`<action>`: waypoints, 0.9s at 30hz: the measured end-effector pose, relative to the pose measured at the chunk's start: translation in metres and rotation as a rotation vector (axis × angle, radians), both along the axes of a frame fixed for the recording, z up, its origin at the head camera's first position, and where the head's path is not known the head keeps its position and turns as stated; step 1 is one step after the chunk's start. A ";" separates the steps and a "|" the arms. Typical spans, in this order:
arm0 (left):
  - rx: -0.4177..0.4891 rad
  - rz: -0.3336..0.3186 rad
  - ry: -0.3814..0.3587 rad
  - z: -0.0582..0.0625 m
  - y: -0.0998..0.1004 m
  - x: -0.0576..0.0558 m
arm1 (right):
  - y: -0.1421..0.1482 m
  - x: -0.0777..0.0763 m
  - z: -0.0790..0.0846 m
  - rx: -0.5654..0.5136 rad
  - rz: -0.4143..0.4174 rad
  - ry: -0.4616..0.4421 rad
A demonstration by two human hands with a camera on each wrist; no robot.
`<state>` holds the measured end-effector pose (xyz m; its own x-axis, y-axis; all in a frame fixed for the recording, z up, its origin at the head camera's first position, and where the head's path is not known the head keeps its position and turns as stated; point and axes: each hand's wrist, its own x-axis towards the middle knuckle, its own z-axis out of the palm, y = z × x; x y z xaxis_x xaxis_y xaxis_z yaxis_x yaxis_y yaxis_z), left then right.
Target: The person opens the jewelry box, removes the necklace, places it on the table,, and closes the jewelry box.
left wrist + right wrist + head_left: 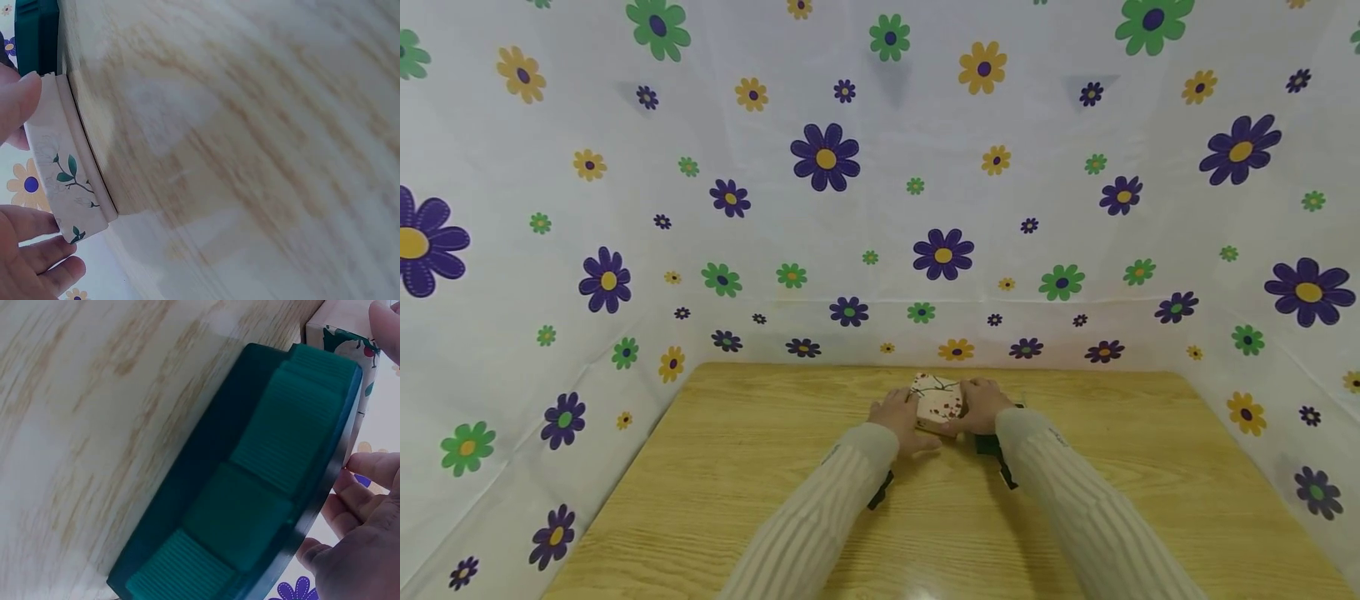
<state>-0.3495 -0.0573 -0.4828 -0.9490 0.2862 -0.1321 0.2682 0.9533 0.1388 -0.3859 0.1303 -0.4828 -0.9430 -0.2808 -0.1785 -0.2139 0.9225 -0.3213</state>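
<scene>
A small cream box (937,402) with red blossoms and dark branches printed on its top sits on the table toward the back. My left hand (898,421) holds its left side; in the left wrist view the thumb and fingers span the box's side (65,172), which bears green leaves and pale flowers. On the right side, my right hand (985,406) grips the box, thumb near its front corner. Close by the right hand stands a dark green object (244,487) with ribbed sections, its kind unclear; part of it is covered by the right wrist in the head view.
The wooden table (715,475) reaches back to a white sheet (895,208) printed with purple, green and yellow flowers, which also hangs along both sides. Dark straps show at both wrists.
</scene>
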 end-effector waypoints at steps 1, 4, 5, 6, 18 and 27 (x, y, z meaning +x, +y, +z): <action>0.001 0.001 0.001 0.000 0.000 0.001 | -0.001 0.001 0.001 0.000 -0.002 -0.003; 0.002 0.004 0.002 0.001 -0.001 0.002 | -0.003 0.003 0.003 0.005 -0.002 -0.004; 0.004 0.006 0.000 0.001 -0.002 0.002 | -0.004 0.003 0.003 0.007 0.000 -0.002; 0.005 0.007 0.003 0.001 -0.002 0.002 | -0.004 0.003 0.004 0.010 0.003 0.000; 0.037 0.017 0.006 -0.004 -0.011 0.007 | -0.008 0.006 -0.003 0.027 0.034 0.012; -0.007 -0.015 0.068 -0.006 -0.019 0.014 | -0.014 0.012 -0.005 0.041 0.066 0.045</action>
<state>-0.3354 -0.0763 -0.4888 -0.9513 0.3002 -0.0699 0.2915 0.9499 0.1128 -0.3740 0.1165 -0.4875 -0.9300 -0.3361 -0.1486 -0.2883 0.9180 -0.2724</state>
